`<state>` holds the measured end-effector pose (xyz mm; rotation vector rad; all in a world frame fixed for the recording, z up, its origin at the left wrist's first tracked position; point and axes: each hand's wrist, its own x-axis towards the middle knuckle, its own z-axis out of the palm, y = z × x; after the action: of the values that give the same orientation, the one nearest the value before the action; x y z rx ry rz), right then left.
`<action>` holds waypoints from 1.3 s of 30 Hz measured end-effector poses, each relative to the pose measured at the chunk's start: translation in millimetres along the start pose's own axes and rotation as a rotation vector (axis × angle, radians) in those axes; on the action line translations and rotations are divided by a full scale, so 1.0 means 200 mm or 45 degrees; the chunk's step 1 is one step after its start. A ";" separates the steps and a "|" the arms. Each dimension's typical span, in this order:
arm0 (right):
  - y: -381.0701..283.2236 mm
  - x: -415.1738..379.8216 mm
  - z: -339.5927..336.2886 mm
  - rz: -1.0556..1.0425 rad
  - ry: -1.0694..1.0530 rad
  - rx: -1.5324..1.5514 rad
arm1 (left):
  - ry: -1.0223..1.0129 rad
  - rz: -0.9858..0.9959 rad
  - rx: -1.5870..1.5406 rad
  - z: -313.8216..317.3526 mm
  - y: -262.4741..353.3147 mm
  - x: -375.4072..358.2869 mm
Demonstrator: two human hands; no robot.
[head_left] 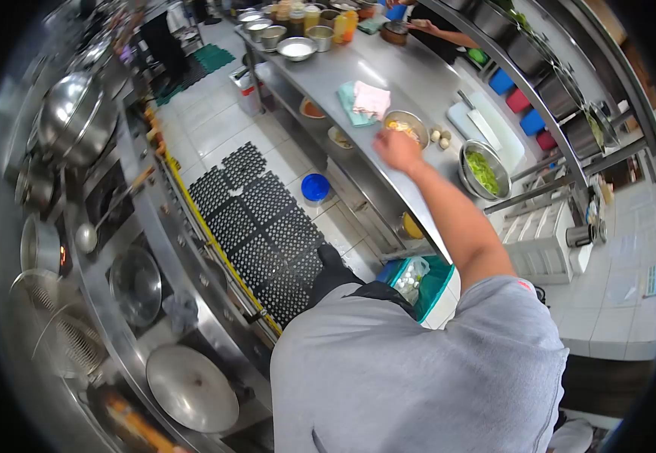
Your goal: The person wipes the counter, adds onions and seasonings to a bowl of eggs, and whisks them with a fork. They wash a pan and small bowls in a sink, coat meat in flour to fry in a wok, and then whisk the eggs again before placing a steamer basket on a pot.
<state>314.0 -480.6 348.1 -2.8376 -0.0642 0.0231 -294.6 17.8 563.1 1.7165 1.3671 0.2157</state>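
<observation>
My right hand [399, 150] reaches out at the near rim of a small metal bowl [419, 121] on the steel counter. Its fingers look curled down, and what they hold, if anything, is hidden. Yellow and orange food [403, 130] shows inside that bowl. Close by are a pink cloth [371, 99] on a light-green cloth [350, 106], a few small round pale items [440, 137], and a metal bowl of chopped greens [483, 172]. A sliver of skin, perhaps my left hand [181, 450], shows at the bottom edge beside a long orange-brown handle [138, 424].
A large knife [481, 122] lies on a white cutting board [503, 140]. On the left runs a stove with a wok [192, 388] and a ladle [86, 237]. Black mats [248, 234] and a blue container [315, 188] are on the floor. Another person's hand [426, 27] appears across the counter.
</observation>
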 end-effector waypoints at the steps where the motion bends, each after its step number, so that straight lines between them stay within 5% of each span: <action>1: 0.21 0.12 -0.04 0.157 0.119 0.099 | -0.144 0.022 0.003 0.13 0.04 0.09; 4: 0.79 0.40 -0.11 0.585 0.384 0.170 | -0.461 0.073 0.053 0.73 0.22 0.32; 7: 1.28 0.60 0.01 0.831 0.230 0.254 | -0.636 0.130 0.189 1.40 0.25 0.56; 8: 1.30 0.63 -0.03 0.954 -0.027 0.275 | -0.688 0.112 0.237 1.58 0.24 0.60; 11: 1.39 0.69 0.04 0.846 -0.360 -0.093 | -0.745 -0.130 0.277 1.99 0.36 0.61; 12: 1.42 0.71 0.06 0.815 -0.424 -0.159 | -0.826 -0.266 0.028 2.06 0.34 0.63; 17: 1.23 0.70 0.05 1.107 -0.206 0.073 | -0.840 -0.305 0.015 2.27 0.51 0.60; 25: 1.46 0.73 0.21 0.993 -0.057 0.086 | -0.929 -0.349 -0.174 2.37 0.73 0.55; 30: 1.80 0.83 0.34 0.976 -0.031 0.694 | -1.034 -0.461 -0.366 2.33 0.79 0.53; 32: 1.64 0.89 0.20 0.978 0.033 0.637 | -1.081 -0.438 -0.418 2.31 0.78 0.50; 35: 1.13 1.01 0.02 0.572 0.057 0.751 | -1.101 -0.463 -0.505 2.29 0.69 0.47; 37: 0.62 1.06 -0.05 0.131 -0.120 0.811 | -1.096 -0.474 -0.507 2.25 0.71 0.40; 39: 0.08 0.97 0.10 -0.388 0.001 0.955 | -1.066 -0.490 -0.515 2.19 0.70 0.34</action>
<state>507.8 -481.2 321.6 -2.0553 -0.3967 -0.0178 99.1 -154.8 386.1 0.9853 0.9001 -0.3871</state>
